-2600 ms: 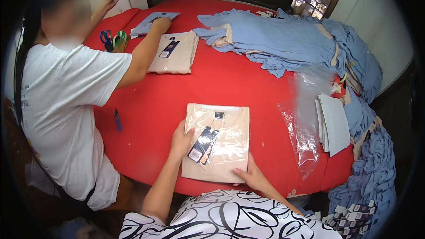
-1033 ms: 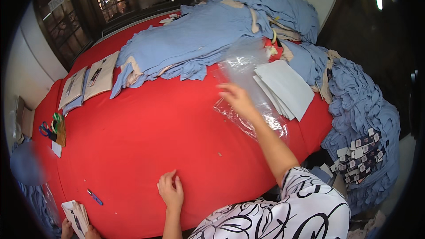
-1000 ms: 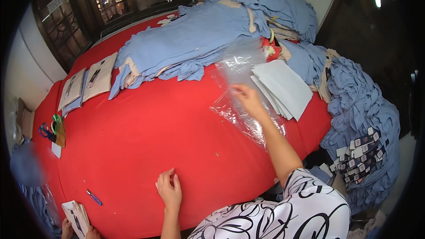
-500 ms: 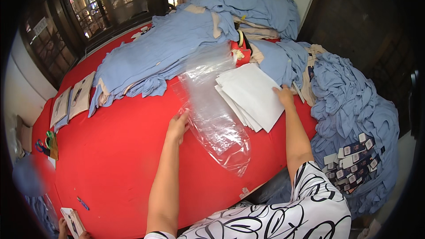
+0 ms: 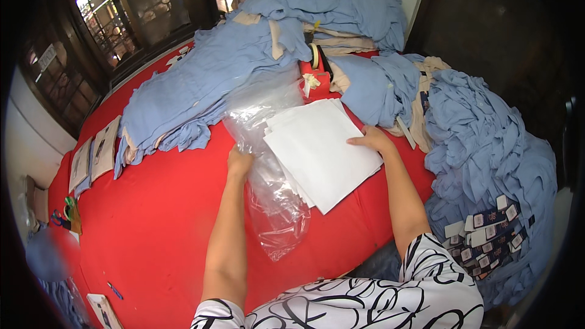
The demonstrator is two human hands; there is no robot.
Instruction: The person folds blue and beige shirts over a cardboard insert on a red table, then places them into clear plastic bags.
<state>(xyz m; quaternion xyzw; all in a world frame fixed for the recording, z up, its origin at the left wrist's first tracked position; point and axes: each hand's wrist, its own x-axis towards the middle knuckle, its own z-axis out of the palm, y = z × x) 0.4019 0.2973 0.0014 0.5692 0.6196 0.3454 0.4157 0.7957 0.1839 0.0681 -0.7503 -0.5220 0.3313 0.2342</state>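
My left hand [image 5: 239, 162] is closed on the left edge of a clear plastic bag [image 5: 277, 207], one of a loose, crinkled pile lying on the red cloth. My right hand [image 5: 373, 140] grips the right edge of a stack of white paper sheets [image 5: 326, 155], its thumb on top and the other fingers partly hidden. The sheets are slightly fanned, and their left side overlaps the plastic bags.
Blue garments [image 5: 183, 88] lie spread along the far side, with a bigger heap [image 5: 481, 128] at right carrying dark tags [image 5: 487, 237]. A tape dispenser [image 5: 315, 73] stands behind the paper. Folded garments [image 5: 105, 149], scissors [image 5: 67, 216] and a small blue tool [image 5: 115, 290] lie left.
The paper stack has shifted left over the plastic bags with my right hand. My left hand has moved slightly left and away from me, drawing the plastic along. Another person's hands have left the lower left.
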